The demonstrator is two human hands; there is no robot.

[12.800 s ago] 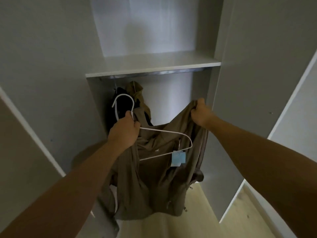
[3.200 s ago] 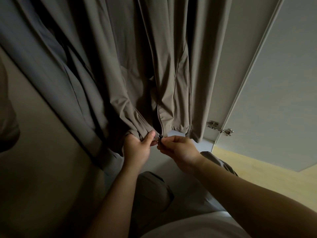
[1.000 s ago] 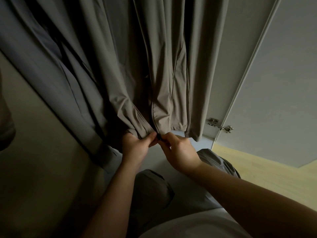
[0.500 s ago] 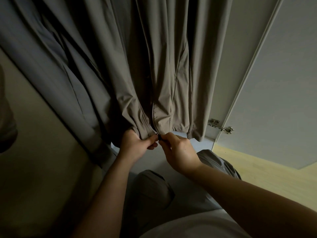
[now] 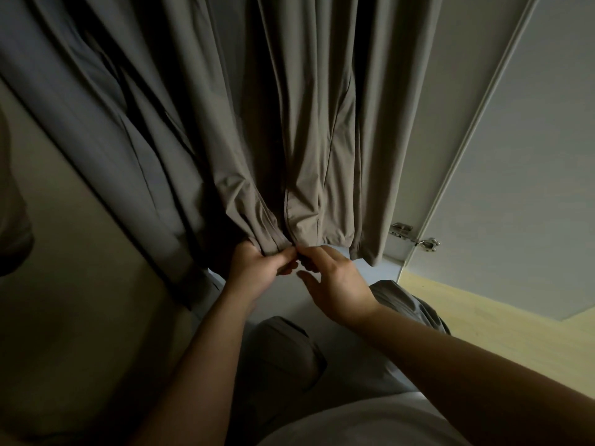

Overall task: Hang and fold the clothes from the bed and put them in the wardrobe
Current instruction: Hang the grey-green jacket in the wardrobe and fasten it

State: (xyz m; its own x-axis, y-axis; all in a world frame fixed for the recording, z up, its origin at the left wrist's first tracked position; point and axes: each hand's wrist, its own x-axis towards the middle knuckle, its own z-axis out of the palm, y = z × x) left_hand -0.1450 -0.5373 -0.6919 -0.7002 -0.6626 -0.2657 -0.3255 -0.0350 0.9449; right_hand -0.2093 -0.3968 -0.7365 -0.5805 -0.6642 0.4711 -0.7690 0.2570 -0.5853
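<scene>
A taupe zip-up jacket (image 5: 309, 130) hangs inside the wardrobe and fills the upper middle of the view. My left hand (image 5: 257, 268) grips the bottom hem of its left front panel. My right hand (image 5: 335, 284) is at the base of the zipper (image 5: 286, 217), thumb and forefinger pinching at the zipper's lower end while the other fingers spread loosely below. The slider itself is hidden by my fingers. A darker grey garment (image 5: 106, 123) hangs to the left of the jacket.
The wardrobe's left inner wall (image 5: 74, 300) stands close on the left. The open wardrobe door (image 5: 521, 172) with a metal hinge (image 5: 415, 238) is on the right, above a light wooden floor (image 5: 502, 333). My bent knees in grey trousers (image 5: 286, 358) are below my hands.
My hands stay at the jacket's hem by the zipper base. Over the last second the right hand's lower fingers have spread out; the jacket barely moves.
</scene>
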